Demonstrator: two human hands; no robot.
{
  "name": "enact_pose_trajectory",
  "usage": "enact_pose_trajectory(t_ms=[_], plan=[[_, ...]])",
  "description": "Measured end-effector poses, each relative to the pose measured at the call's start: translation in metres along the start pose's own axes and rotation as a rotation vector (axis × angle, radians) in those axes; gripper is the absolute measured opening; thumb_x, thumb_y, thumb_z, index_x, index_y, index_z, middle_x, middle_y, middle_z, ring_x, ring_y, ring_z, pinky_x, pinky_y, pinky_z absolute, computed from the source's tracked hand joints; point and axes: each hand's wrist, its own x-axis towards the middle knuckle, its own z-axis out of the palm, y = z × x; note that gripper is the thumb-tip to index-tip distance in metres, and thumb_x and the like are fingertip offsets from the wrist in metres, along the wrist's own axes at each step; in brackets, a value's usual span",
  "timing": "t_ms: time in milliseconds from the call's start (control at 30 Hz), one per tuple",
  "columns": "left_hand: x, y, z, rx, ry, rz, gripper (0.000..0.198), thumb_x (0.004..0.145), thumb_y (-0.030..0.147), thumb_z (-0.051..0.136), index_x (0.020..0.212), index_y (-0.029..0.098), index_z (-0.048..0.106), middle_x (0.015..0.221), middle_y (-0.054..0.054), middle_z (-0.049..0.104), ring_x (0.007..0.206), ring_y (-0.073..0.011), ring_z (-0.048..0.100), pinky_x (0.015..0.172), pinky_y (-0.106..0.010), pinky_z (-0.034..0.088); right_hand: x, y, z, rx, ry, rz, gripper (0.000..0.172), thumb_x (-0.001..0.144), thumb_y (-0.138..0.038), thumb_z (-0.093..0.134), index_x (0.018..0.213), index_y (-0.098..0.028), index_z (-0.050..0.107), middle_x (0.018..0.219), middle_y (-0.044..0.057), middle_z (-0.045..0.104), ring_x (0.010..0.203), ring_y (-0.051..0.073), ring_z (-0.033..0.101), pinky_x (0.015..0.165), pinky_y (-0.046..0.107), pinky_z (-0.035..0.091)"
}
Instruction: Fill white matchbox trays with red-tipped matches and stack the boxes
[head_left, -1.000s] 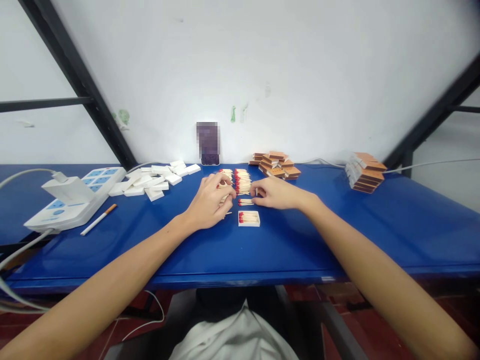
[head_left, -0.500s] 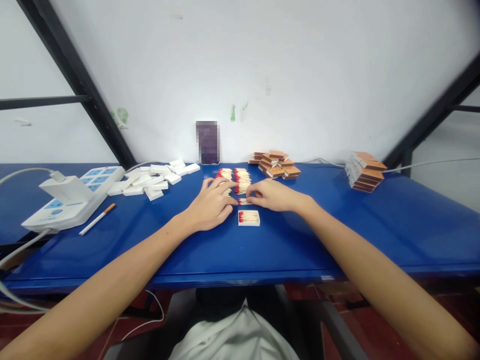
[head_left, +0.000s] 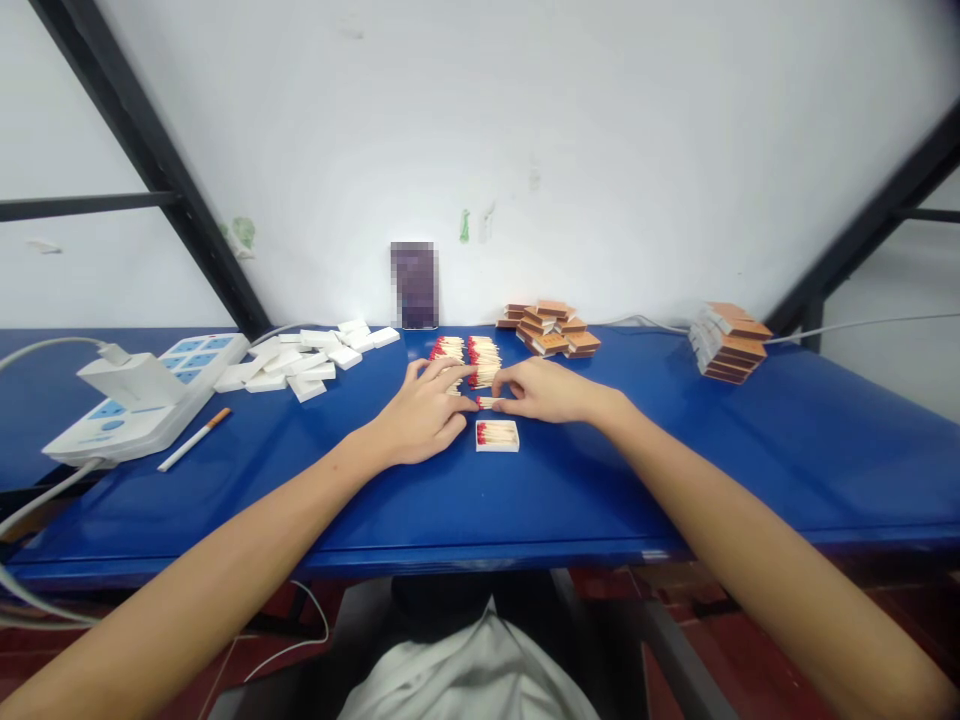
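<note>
Red-tipped matches (head_left: pixel 486 401) lie in a small bunch on the blue table (head_left: pixel 525 500), and we have both hands on them: our left hand (head_left: pixel 424 410) presses in from nine o'clock with fingers spread, our right hand (head_left: pixel 544 390) pinches the bunch from three o'clock between thumb and fingertips. Whether the left actually grips any sticks we cannot tell; the right looks closed on the bunch.

Just toward six o'clock of the bunch sits an open white tray (head_left: pixel 497 436), already filled with matches. Toward twelve o'clock lies the loose match pile (head_left: pixel 472 355), still large. At ten o'clock a heap of empty white trays (head_left: pixel 307 355) waits; brown sleeves (head_left: pixel 551 328) are stacked at one o'clock, with more (head_left: pixel 731 345) at two o'clock. We judge the work early: one tray filled, many trays and sleeves untouched.
</note>
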Motion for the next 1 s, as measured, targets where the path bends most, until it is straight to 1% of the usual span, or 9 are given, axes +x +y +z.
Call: enact_pose_trajectory(t_ms=[100, 167, 333, 467, 633, 733, 833, 1000], plan=[[0.0005, -0.0001, -0.0011, -0.009, 0.008, 0.001, 0.037, 0.091, 0.019, 0.045, 0.114, 0.025, 0.073, 0.145, -0.011, 0.051, 0.135, -0.0331, 0.042, 0.106, -0.058, 0.027, -0.0006, -0.0004, -0.0002, -0.009, 0.001, 0.006, 0.025, 0.093, -0.041, 0.058, 0.095, -0.019, 0.069, 0.077, 0.002, 0.066, 0.066, 0.013, 0.053, 0.06, 0.025, 0.03], [0.0008, -0.0005, -0.0021, -0.019, 0.023, 0.002, 0.036, 0.091, 0.018, 0.044, 0.113, 0.024, 0.073, 0.143, -0.012, 0.052, 0.134, -0.0326, 0.043, 0.106, -0.058, 0.027, -0.0009, -0.001, -0.0005, -0.01, 0.0, 0.012, 0.025, 0.092, -0.04, 0.059, 0.099, -0.019, 0.07, 0.079, 0.003, 0.067, 0.067, 0.014, 0.054, 0.061, 0.025, 0.03], [0.0005, -0.0015, -0.0026, -0.054, 0.079, 0.007, 0.029, 0.09, 0.017, 0.043, 0.094, 0.02, 0.071, 0.132, -0.012, 0.057, 0.125, -0.0303, 0.05, 0.103, -0.055, 0.03, -0.0009, -0.0015, -0.0004, 0.002, -0.006, 0.01, 0.026, 0.093, -0.042, 0.059, 0.1, -0.019, 0.071, 0.08, 0.003, 0.067, 0.067, 0.014, 0.053, 0.061, 0.025, 0.03], [0.0007, -0.002, -0.0016, -0.065, 0.116, 0.014, 0.026, 0.089, 0.015, 0.043, 0.086, 0.019, 0.068, 0.125, -0.011, 0.058, 0.117, -0.029, 0.053, 0.1, -0.053, 0.031, -0.0008, -0.0008, -0.0004, 0.003, -0.007, 0.0, 0.026, 0.094, -0.041, 0.058, 0.098, -0.019, 0.071, 0.078, 0.002, 0.066, 0.066, 0.013, 0.053, 0.06, 0.025, 0.03], [0.0011, -0.0023, -0.0011, -0.069, 0.133, 0.028, 0.025, 0.089, 0.015, 0.043, 0.086, 0.019, 0.067, 0.121, -0.01, 0.058, 0.114, -0.0279, 0.053, 0.099, -0.051, 0.031, -0.0018, -0.0007, -0.0019, 0.019, -0.018, 0.002, 0.024, 0.093, -0.039, 0.059, 0.099, -0.019, 0.072, 0.078, 0.002, 0.067, 0.068, 0.014, 0.054, 0.061, 0.025, 0.031], [0.0007, -0.0022, -0.0014, -0.071, 0.133, 0.019, 0.024, 0.089, 0.015, 0.044, 0.086, 0.019, 0.067, 0.12, -0.01, 0.059, 0.113, -0.0275, 0.053, 0.098, -0.051, 0.031, -0.0016, 0.0, -0.0019, 0.039, -0.026, 0.012, 0.02, 0.093, -0.034, 0.059, 0.097, -0.019, 0.072, 0.082, 0.003, 0.07, 0.069, 0.014, 0.056, 0.062, 0.025, 0.033], [0.0004, -0.002, -0.0017, -0.073, 0.131, 0.014, 0.024, 0.089, 0.015, 0.044, 0.086, 0.019, 0.067, 0.119, -0.01, 0.059, 0.112, -0.0274, 0.053, 0.098, -0.051, 0.031, -0.0005, 0.0012, -0.0007, 0.044, -0.02, 0.021, 0.018, 0.091, -0.03, 0.06, 0.099, -0.019, 0.073, 0.087, 0.005, 0.071, 0.071, 0.015, 0.058, 0.062, 0.025, 0.034], [0.0007, -0.0023, -0.0016, -0.079, 0.128, 0.009, 0.025, 0.089, 0.015, 0.043, 0.085, 0.019, 0.067, 0.118, -0.01, 0.059, 0.111, -0.0271, 0.054, 0.098, -0.051, 0.031, 0.001, 0.003, 0.0015, 0.032, -0.012, 0.014, 0.018, 0.091, -0.031, 0.061, 0.097, -0.019, 0.073, 0.081, 0.004, 0.07, 0.069, 0.014, 0.057, 0.062, 0.025, 0.033]])
